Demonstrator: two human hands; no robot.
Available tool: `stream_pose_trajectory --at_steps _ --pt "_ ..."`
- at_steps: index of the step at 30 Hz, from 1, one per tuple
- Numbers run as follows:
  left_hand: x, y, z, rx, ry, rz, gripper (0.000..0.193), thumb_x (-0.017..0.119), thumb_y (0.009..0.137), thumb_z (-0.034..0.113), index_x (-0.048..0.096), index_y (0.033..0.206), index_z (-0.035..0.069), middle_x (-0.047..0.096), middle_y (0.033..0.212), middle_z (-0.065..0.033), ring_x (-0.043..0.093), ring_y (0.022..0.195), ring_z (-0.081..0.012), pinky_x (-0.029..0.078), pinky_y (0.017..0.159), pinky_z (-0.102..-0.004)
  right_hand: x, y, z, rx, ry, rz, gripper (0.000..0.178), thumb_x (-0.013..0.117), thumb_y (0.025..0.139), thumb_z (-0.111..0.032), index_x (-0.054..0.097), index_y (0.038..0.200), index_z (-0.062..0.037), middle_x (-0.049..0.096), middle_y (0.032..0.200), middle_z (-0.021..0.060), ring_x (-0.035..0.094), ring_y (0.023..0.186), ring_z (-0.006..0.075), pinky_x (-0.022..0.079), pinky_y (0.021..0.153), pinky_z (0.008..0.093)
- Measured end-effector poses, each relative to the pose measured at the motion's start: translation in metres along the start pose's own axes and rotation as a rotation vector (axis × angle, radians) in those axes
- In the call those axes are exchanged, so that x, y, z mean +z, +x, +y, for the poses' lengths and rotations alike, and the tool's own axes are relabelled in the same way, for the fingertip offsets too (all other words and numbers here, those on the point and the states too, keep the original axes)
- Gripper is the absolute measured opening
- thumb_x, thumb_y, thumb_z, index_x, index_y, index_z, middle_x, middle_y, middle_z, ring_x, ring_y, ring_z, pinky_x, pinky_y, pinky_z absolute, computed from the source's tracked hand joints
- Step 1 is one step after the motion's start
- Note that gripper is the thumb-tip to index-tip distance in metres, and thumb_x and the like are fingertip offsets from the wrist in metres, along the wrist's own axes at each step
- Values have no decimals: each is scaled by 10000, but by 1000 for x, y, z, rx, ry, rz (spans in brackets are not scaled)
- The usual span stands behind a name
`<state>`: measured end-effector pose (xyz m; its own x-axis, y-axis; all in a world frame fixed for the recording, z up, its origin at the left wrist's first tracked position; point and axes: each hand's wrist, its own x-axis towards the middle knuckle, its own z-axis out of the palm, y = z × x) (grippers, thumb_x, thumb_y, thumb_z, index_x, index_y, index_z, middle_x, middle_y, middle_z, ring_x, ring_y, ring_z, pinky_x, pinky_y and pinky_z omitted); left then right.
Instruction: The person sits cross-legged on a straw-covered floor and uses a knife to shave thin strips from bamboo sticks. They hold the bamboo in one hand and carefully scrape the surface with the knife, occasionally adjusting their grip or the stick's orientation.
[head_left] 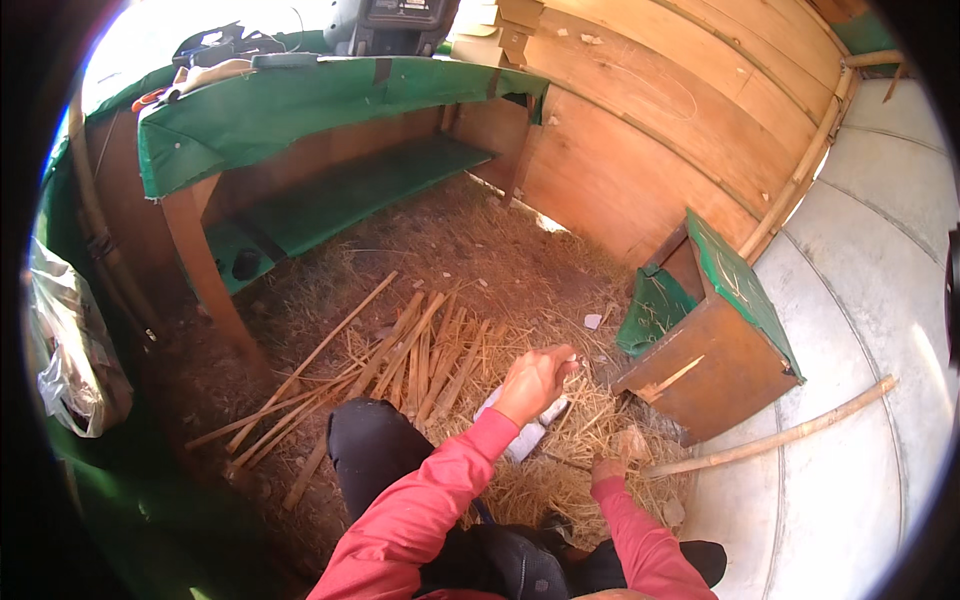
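A person in red sleeves poises the left grip over straw, right of wooden strips; green-covered desk, far left.

The pale spot on the left hand, mid-frame, is too small to identify, the white objects below are partly hidden by the wrist, and the upper-centre black device is cut by the frame's edge.

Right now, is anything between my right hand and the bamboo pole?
Nothing visible is: your right hand is right by the near end of the pole, above the straw. The box stands beyond, off that line. Whether your grip is closed on the pole, I can't tell.
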<state>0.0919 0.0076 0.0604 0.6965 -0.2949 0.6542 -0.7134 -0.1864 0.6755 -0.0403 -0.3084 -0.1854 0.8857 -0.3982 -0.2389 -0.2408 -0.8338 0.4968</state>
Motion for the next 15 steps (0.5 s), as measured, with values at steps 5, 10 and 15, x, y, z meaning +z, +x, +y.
stream_pose_trajectory --at_steps 5,10,15 --pt "-9 3 1 -77 -10 -29 106 621 913 137 620 950 37 658 833 -200 648 748 -408 511 631 -487 -39 -4 37 -49 490 -45 570 801 741 -426 665 1208 -127 717 1085 124 674 1031 313 434 1020 418" --pt "-4 3 -12 27 64 42 109 627 914 129 629 954 27 651 779 -208 642 661 -399 508 570 -462 -114 -34 80 -23 1051 -214 277 717 846 -188 707 1108 -100 708 1064 115 678 973 248 549 853 391" --pt "-2 10 -9 -134 109 -61 224 635 942 180 671 1055 -10 707 854 -209 696 638 -305 513 551 -415 -98 -76 130 172 2015 256 503 696 912 -214 542 1331 18 686 1086 90 613 1012 172 451 942 318"
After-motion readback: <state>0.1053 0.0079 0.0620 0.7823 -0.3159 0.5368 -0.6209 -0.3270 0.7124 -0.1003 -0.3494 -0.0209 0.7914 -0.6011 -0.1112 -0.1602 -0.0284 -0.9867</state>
